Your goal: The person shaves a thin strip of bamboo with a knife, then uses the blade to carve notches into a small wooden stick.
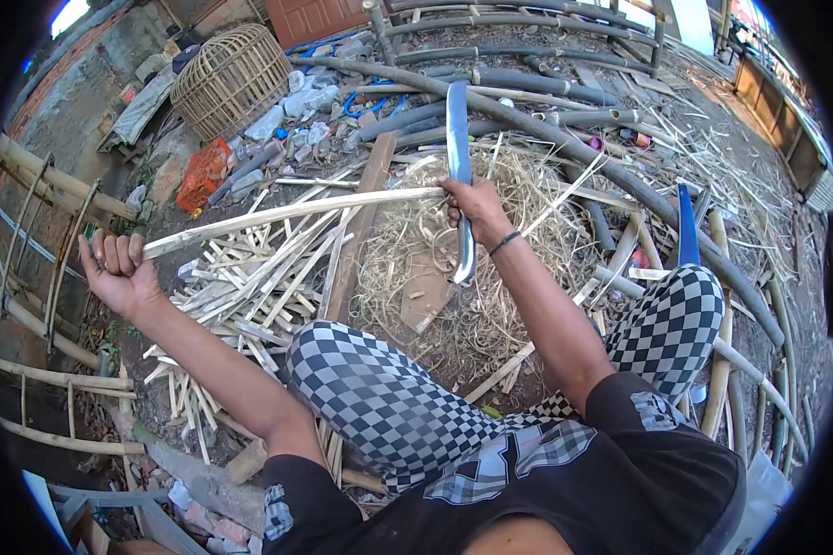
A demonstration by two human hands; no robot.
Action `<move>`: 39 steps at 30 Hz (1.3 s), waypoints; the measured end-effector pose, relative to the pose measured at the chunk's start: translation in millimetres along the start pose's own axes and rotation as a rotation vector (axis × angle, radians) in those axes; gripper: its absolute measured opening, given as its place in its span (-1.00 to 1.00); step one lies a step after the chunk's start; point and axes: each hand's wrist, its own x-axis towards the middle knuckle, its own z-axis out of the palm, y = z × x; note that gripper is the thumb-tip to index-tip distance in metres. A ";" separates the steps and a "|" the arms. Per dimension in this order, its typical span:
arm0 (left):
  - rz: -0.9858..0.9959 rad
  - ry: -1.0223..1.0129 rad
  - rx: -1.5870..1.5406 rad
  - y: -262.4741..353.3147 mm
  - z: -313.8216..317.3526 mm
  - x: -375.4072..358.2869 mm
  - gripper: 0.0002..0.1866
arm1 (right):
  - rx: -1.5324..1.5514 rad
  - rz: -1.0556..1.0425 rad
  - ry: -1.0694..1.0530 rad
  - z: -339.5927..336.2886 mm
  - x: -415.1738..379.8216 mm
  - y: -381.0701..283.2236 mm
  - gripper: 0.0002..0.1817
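Observation:
My left hand point(122, 276) is closed around one end of a pale split bamboo strip point(292, 211), out to the left. The strip runs across to my right hand point(478, 209), where its other end meets the fingers beside a large knife point(457, 134). My right hand grips this knife around its middle, with the broad blade pointing away from me and a shiny lower part showing below the fist. Whether the right fingers also pinch the strip is hidden. Beneath the strip lies a heap of split bamboo sticks point(250, 287). Curly shavings point(379, 287) cover the ground under the knife.
A wooden plank point(366, 217) lies between sticks and shavings. Long bamboo poles point(565, 139) cross behind and to the right. A blue blade-like object point(688, 227) stands near my right knee. A woven bamboo cage point(231, 81) and a red crate point(202, 174) are at the back left.

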 end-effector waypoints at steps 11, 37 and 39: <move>0.279 0.042 -0.267 44.6 -106.1 21.5 -0.67 | -0.834 -0.208 0.082 -33.0 10.7 -136.4 -0.53; 0.033 0.236 1.578 -123.9 3.0 58.5 -0.56 | 0.122 -0.369 -0.276 23.8 15.6 -120.3 -0.82; -0.323 -0.132 1.383 -166.9 65.8 44.3 -0.49 | 0.045 -0.370 -0.292 33.9 19.6 -110.3 -0.81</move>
